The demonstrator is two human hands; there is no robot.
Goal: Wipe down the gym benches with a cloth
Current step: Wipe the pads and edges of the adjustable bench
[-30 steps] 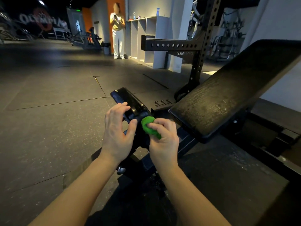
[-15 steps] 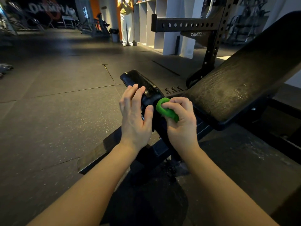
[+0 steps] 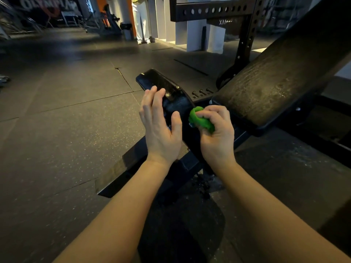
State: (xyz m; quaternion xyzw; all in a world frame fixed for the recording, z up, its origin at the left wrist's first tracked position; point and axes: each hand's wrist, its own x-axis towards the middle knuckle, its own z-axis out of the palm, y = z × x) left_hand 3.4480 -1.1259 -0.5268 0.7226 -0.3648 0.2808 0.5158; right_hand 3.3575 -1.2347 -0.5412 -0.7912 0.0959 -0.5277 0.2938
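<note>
Midway, by the look of it: a person's right hand [image 3: 216, 135] clamps curled fingers [image 3: 213, 113] on a balled-up bright green cloth [image 3: 200, 120] just beside the near end of the narrow glossy black seat pad [image 3: 163, 85], while the left hand [image 3: 159, 130], fingers straight and nearly together, hovers at that pad's left edge. The pad's long axis runs away to the far left; right of it, the broad textured black backrest [image 3: 275, 82] tilts upward, streaked and seemingly unwiped.

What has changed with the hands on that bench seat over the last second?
The left hand has let go: its fingers, curled over the seat pad a second ago, now stand straight beside it. The right hand still grips the bunched green cloth against the pad. The bench has not moved.
</note>
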